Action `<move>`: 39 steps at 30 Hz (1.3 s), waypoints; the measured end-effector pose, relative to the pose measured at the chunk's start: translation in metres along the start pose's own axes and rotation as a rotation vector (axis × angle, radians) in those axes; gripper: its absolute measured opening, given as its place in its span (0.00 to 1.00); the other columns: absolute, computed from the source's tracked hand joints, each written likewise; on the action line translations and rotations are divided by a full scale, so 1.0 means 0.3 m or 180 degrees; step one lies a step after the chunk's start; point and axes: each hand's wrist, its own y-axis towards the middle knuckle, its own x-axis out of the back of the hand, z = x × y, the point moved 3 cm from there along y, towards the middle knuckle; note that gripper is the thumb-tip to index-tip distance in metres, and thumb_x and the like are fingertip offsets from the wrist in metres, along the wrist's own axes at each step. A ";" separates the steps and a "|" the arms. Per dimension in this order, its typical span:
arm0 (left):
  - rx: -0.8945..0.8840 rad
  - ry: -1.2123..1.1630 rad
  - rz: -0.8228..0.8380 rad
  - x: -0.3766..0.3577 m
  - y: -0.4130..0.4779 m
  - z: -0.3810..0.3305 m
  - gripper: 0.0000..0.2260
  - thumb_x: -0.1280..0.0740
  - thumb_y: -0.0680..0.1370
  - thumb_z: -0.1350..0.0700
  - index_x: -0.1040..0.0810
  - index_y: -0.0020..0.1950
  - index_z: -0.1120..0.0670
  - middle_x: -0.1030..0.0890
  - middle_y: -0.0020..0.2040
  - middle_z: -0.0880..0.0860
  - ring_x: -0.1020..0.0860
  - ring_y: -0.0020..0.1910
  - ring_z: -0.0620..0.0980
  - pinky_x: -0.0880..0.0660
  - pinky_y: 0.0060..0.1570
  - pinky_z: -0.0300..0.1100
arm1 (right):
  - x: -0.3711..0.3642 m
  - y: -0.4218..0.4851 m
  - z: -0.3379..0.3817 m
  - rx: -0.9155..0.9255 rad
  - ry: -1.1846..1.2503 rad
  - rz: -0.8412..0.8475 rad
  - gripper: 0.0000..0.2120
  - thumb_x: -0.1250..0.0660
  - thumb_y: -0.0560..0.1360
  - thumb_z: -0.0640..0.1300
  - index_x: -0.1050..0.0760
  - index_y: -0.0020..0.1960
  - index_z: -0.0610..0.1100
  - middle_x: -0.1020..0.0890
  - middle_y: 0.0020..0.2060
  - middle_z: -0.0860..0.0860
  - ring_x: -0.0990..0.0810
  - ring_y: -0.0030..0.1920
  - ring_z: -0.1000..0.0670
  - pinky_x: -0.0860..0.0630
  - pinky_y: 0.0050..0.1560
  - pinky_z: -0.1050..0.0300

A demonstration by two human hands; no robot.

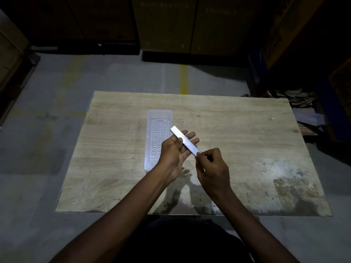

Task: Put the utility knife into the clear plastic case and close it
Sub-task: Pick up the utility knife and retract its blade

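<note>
A slim silvery utility knife (185, 140) lies slanted across my left hand (177, 150), which is palm up with the thumb pressing on the knife. My right hand (210, 167) pinches the knife's near end between thumb and fingertips. Both hands hover above the middle of the wooden table (237, 133). The clear plastic case (158, 130) lies lengthwise on the table just left of the hands, with a wavy ribbed surface visible. My left hand covers its near right part. Whether the case is open or closed I cannot tell.
The table stands on a grey concrete floor with a yellow line (183, 80) behind it. Dark cardboard boxes (167, 23) line the far side. Scrap paper and clutter (302, 103) lie beyond the table's right corner.
</note>
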 end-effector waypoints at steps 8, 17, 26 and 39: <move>-0.0036 0.0044 -0.0048 -0.006 0.001 0.013 0.14 0.47 0.83 0.61 0.30 0.65 0.63 0.20 0.56 0.58 0.18 0.52 0.55 0.17 0.44 0.46 | 0.008 0.011 -0.001 0.0293 -0.0603 -0.0347 0.05 0.31 0.72 0.36 0.22 0.37 0.40 0.23 0.32 0.45 0.31 0.25 0.43 0.36 0.25 0.56; -0.0041 0.0225 -0.0302 0.016 0.029 0.019 0.11 0.38 0.80 0.62 0.26 0.62 0.60 0.18 0.56 0.55 0.19 0.55 0.58 0.21 0.53 0.48 | -0.031 0.019 -0.056 -0.1357 0.1474 0.0452 0.05 0.27 0.71 0.41 0.22 0.41 0.43 0.23 0.37 0.52 0.20 0.33 0.53 0.23 0.33 0.53; -0.0142 0.0884 -0.0608 0.053 0.074 0.055 0.08 0.36 0.78 0.65 0.19 0.52 0.57 0.15 0.46 0.53 0.18 0.37 0.49 0.20 0.39 0.43 | -0.065 0.008 -0.085 -0.3276 0.3506 0.1795 0.05 0.31 0.74 0.39 0.23 0.42 0.38 0.19 0.33 0.44 0.17 0.31 0.45 0.31 0.29 0.59; -0.0001 0.1221 -0.0590 0.088 0.143 0.092 0.11 0.36 0.78 0.62 0.21 0.59 0.60 0.16 0.47 0.55 0.18 0.38 0.51 0.19 0.41 0.44 | -0.138 0.013 -0.171 -0.3343 0.3232 0.1856 0.04 0.29 0.73 0.37 0.23 0.40 0.41 0.18 0.31 0.45 0.19 0.33 0.43 0.29 0.32 0.57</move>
